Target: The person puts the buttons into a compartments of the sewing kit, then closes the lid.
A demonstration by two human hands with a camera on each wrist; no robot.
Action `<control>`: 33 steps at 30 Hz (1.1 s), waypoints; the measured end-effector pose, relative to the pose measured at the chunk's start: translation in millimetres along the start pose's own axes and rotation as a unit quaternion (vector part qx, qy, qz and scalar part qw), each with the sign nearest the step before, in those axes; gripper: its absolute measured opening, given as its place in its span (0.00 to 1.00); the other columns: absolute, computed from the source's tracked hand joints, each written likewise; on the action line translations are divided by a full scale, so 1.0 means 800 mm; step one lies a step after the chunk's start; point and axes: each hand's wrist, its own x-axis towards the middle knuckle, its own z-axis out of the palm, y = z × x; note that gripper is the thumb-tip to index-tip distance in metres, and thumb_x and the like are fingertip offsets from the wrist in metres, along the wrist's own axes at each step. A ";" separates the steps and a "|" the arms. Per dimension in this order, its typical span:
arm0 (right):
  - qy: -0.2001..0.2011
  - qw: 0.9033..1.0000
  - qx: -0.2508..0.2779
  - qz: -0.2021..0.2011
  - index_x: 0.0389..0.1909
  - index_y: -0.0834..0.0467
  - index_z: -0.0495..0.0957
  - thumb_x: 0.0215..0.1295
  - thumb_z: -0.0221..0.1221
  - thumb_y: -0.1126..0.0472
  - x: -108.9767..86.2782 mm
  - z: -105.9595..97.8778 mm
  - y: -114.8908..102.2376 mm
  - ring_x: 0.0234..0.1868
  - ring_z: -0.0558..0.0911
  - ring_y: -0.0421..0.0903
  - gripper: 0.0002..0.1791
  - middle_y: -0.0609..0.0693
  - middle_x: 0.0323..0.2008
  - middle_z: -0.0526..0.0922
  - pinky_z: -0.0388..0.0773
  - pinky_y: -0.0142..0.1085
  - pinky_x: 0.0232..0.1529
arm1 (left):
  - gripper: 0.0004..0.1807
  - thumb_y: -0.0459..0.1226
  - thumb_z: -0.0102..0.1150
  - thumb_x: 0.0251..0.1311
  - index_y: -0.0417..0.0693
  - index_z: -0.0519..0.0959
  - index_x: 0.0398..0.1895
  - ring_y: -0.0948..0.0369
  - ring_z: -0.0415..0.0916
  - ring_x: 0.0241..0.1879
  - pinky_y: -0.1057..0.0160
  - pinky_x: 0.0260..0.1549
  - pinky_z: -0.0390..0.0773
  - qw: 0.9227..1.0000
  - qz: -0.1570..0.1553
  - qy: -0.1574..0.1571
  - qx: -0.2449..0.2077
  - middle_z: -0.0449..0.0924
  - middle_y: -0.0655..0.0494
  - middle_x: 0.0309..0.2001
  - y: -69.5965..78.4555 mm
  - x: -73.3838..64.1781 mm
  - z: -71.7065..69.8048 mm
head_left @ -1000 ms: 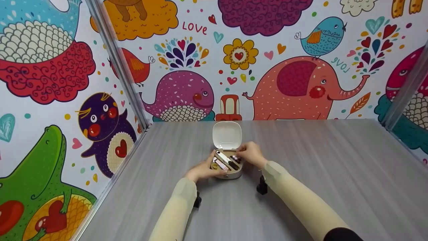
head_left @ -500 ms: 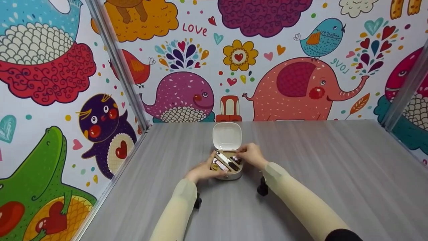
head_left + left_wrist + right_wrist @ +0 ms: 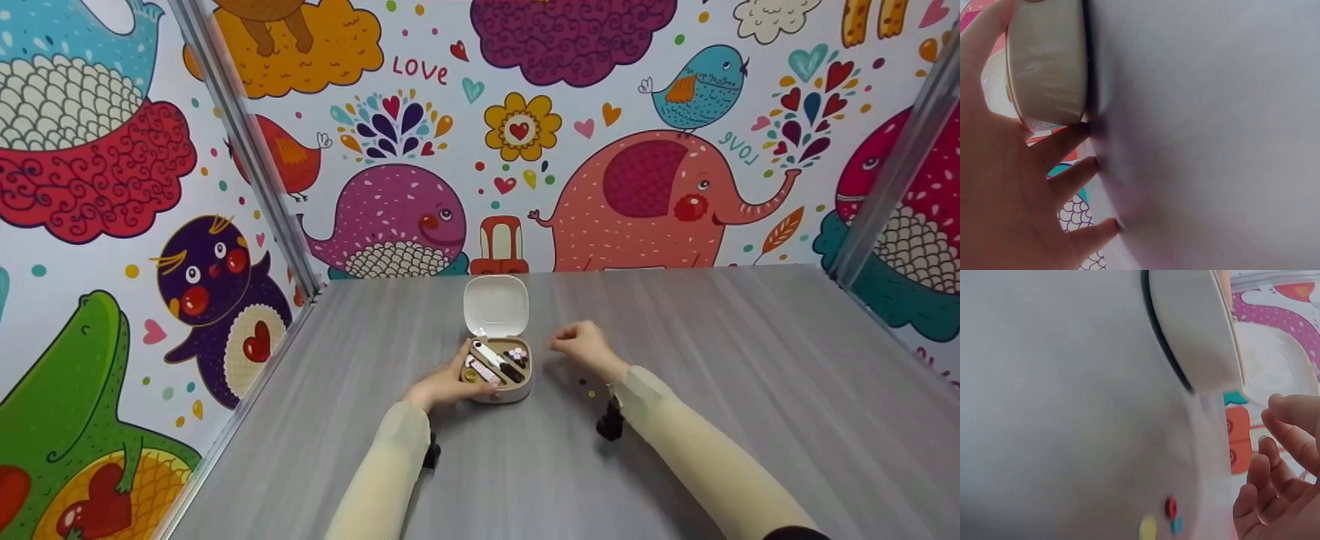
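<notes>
A small white box [image 3: 506,397] with a hinged lid [image 3: 496,306] tipped upright sits on the table. My left hand [image 3: 439,386] grips its left side, thumb at the front; in the left wrist view the other fingers spread beside the box [image 3: 1047,67]. Slanted compartments hold a long white piece with a dark end [image 3: 496,360], a pink piece [image 3: 484,370], a gold round piece [image 3: 470,375] and pink and dark small pieces [image 3: 517,355]. My right hand [image 3: 590,351] hovers right of the box, thumb and forefinger tips close together. I cannot tell whether something tiny is between them.
Small round coloured pieces, among them a red one [image 3: 1171,508], a blue one [image 3: 1177,526] and a yellow one [image 3: 1148,529], lie on the grey table [image 3: 675,337] below my right hand. Patterned walls [image 3: 420,75] enclose the table at the back and sides.
My right hand has moved out of the box's right compartment to the right, uncovering the pieces there and small round pieces on the table. My left hand keeps its grip on the box.
</notes>
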 end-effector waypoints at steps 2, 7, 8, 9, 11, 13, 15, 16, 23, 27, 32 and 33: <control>-0.005 1.000 0.007 0.003 0.31 0.68 0.86 0.57 0.65 0.67 -0.006 -0.010 0.007 0.25 0.75 0.38 0.07 0.53 0.28 0.86 0.71 0.31 0.28 | 0.65 0.60 0.68 0.49 0.44 0.38 0.78 0.41 0.57 0.67 0.45 0.63 0.59 1.000 0.002 -0.004 -0.012 0.54 0.32 0.71 0.000 -0.001 -0.001; -0.020 0.999 0.026 0.016 0.35 0.70 0.85 0.60 0.63 0.67 -0.018 -0.032 0.025 0.25 0.74 0.39 0.08 0.55 0.31 0.86 0.70 0.31 0.27 | 0.63 0.55 0.69 0.51 0.45 0.36 0.78 0.43 0.54 0.69 0.45 0.64 0.56 0.999 0.004 -0.009 -0.031 0.50 0.34 0.72 -0.005 0.005 -0.003; -0.025 0.999 0.030 0.018 0.35 0.70 0.85 0.60 0.63 0.67 -0.020 -0.035 0.029 0.26 0.74 0.40 0.09 0.55 0.31 0.86 0.71 0.32 0.27 | 0.62 0.54 0.69 0.52 0.45 0.36 0.78 0.43 0.54 0.69 0.46 0.65 0.56 1.000 0.003 -0.008 -0.030 0.50 0.34 0.73 -0.006 0.006 -0.004; -0.028 0.999 0.033 0.018 0.36 0.70 0.85 0.61 0.63 0.67 -0.022 -0.039 0.032 0.26 0.75 0.41 0.09 0.55 0.31 0.86 0.71 0.32 0.28 | 0.62 0.54 0.69 0.52 0.44 0.36 0.78 0.42 0.54 0.69 0.45 0.64 0.57 1.000 0.005 -0.008 -0.029 0.50 0.34 0.73 -0.007 0.007 -0.004; -0.036 0.999 0.036 0.016 0.37 0.71 0.85 0.61 0.63 0.67 -0.026 -0.044 0.040 0.28 0.78 0.42 0.10 0.56 0.32 0.86 0.73 0.32 0.28 | 0.62 0.54 0.69 0.52 0.44 0.37 0.78 0.42 0.54 0.69 0.45 0.64 0.57 1.000 0.004 -0.006 -0.020 0.50 0.34 0.73 -0.007 0.007 -0.004; -0.044 0.998 0.038 0.012 0.38 0.72 0.84 0.61 0.63 0.67 -0.030 -0.049 0.046 0.28 0.78 0.41 0.10 0.57 0.32 0.86 0.73 0.32 0.28 | 0.62 0.54 0.69 0.52 0.43 0.37 0.78 0.41 0.54 0.69 0.45 0.64 0.57 1.000 0.006 -0.005 -0.014 0.50 0.33 0.73 -0.006 0.006 -0.004; -0.051 0.998 0.037 0.009 0.39 0.72 0.84 0.61 0.63 0.67 -0.036 -0.053 0.051 0.29 0.79 0.40 0.11 0.58 0.34 0.86 0.74 0.32 0.29 | 0.62 0.54 0.69 0.52 0.43 0.37 0.77 0.40 0.54 0.68 0.44 0.64 0.57 1.000 0.006 -0.005 -0.009 0.50 0.33 0.72 -0.006 0.005 -0.003; -0.057 0.998 0.037 0.008 0.40 0.72 0.84 0.60 0.63 0.68 -0.038 -0.054 0.053 0.30 0.79 0.39 0.11 0.59 0.35 0.86 0.75 0.32 0.29 | 0.62 0.54 0.69 0.52 0.43 0.37 0.77 0.40 0.54 0.68 0.44 0.64 0.57 1.000 0.005 -0.005 -0.008 0.50 0.33 0.72 -0.006 0.005 -0.002; -0.088 0.996 0.031 0.004 0.41 0.71 0.84 0.57 0.63 0.71 -0.047 -0.057 0.063 0.27 0.76 0.38 0.11 0.61 0.37 0.86 0.73 0.30 0.27 | 0.63 0.56 0.69 0.51 0.45 0.37 0.78 0.40 0.54 0.69 0.43 0.64 0.57 1.000 0.002 -0.009 -0.011 0.50 0.34 0.73 -0.010 0.007 0.000; -0.091 0.995 0.026 0.012 0.40 0.70 0.85 0.55 0.64 0.71 -0.047 -0.054 0.062 0.28 0.76 0.37 0.11 0.59 0.37 0.86 0.73 0.30 0.28 | 0.63 0.56 0.68 0.51 0.44 0.36 0.78 0.41 0.53 0.69 0.43 0.64 0.57 1.000 0.005 -0.009 -0.015 0.49 0.34 0.73 -0.010 0.007 0.001; -0.095 0.995 0.016 0.023 0.41 0.69 0.85 0.55 0.64 0.71 -0.046 -0.051 0.059 0.33 0.80 0.39 0.12 0.58 0.38 0.86 0.76 0.31 0.31 | 0.62 0.57 0.68 0.52 0.45 0.38 0.78 0.42 0.57 0.67 0.44 0.62 0.60 1.000 -0.006 -0.001 -0.008 0.54 0.34 0.71 -0.009 0.007 0.002; -0.095 0.995 0.013 0.024 0.41 0.68 0.85 0.55 0.63 0.71 -0.046 -0.051 0.059 0.34 0.81 0.39 0.12 0.58 0.39 0.86 0.76 0.31 0.32 | 0.61 0.57 0.68 0.52 0.46 0.39 0.78 0.42 0.58 0.67 0.43 0.62 0.60 1.000 -0.009 0.000 -0.007 0.55 0.34 0.71 -0.008 0.007 0.002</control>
